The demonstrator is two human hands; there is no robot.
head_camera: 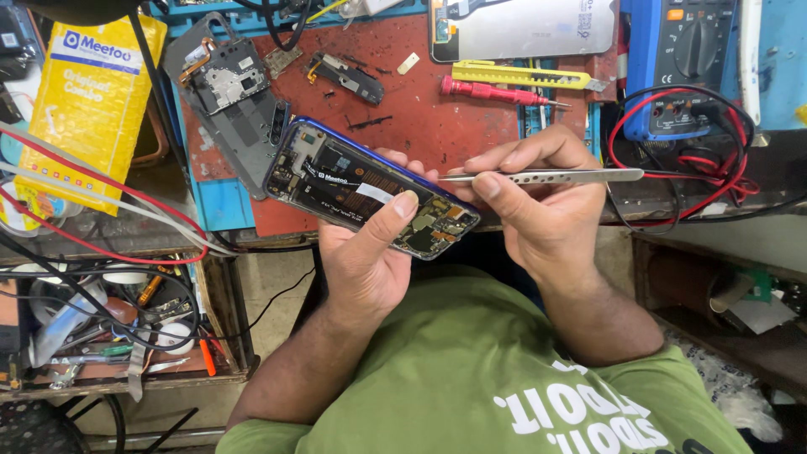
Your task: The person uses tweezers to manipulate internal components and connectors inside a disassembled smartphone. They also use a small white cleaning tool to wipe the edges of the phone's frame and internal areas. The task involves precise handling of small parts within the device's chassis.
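Note:
My left hand grips an opened blue-framed phone with its back off, showing the black battery and circuit boards; my thumb presses on the battery. My right hand pinches metal tweezers, their tip pointing left toward the phone's lower board near my left thumb. Both hands hover over the front edge of a red work mat.
On the mat lie a grey phone back frame, a small black part, a red screwdriver and a yellow utility knife. A blue multimeter with red and black leads sits right. A yellow package and a cluttered drawer are left.

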